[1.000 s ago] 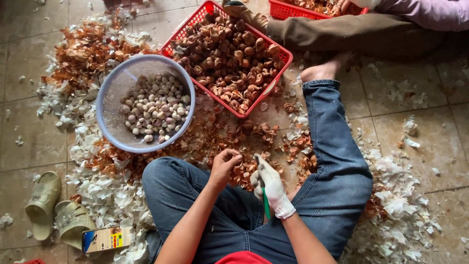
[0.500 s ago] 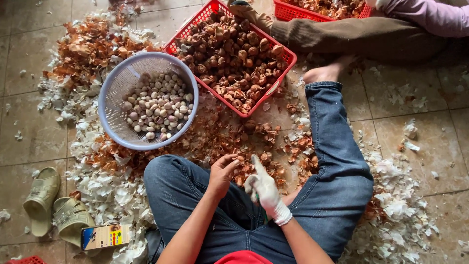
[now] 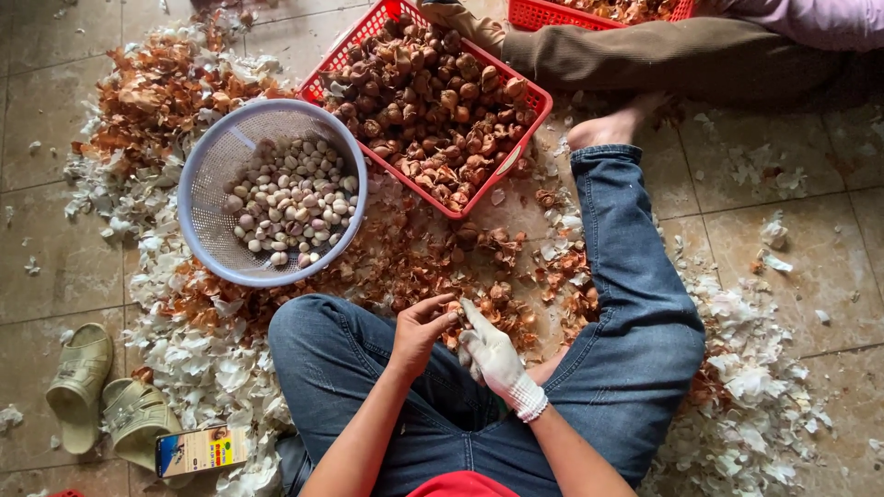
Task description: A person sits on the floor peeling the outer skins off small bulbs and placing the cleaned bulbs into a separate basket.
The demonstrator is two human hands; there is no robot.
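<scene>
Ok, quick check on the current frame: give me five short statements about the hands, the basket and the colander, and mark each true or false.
1. The right hand wears a white glove. True.
2. The left hand is bare and pinches a small bulb at its fingertips. True.
3. The round colander holds dark, unpeeled bulbs. False: it holds pale peeled cloves.
4. The red basket stands empty. False: it is piled with brown unpeeled bulbs.
5. A pair of sandals lies on the tiled floor at the left of the view. True.
</scene>
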